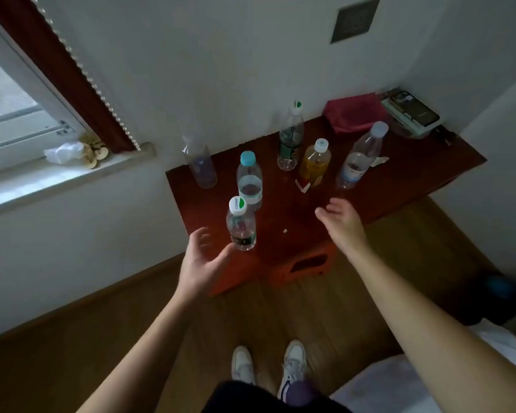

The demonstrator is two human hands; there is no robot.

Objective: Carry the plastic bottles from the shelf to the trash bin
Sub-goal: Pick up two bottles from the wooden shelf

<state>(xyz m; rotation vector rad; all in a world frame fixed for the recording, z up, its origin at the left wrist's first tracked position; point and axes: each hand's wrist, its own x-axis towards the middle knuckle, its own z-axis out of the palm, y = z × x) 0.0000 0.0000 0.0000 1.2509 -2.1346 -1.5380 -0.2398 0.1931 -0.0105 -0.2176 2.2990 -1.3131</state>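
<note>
At centre frame, six plastic bottles (250,180) stand on the red-brown shelf (286,210), with a pink cloth (352,114) and a phone (414,111) behind at upper right. Fingers spread, the left hand (203,260) hovers just beside the nearest bottle (241,228). The right hand (340,222), also spread, holds nothing. The labels are too blurred to read.

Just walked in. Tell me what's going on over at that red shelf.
A person stands at the red shelf, where six plastic bottles stand upright. The left hand reaches, fingers spread, toward the nearest bottle, the one with the green-and-white cap, but doesn't grip it yet. The right hand hovers open over the shelf's front, holding nothing. No bottle is lifted, and no trash bin is in view.
</note>
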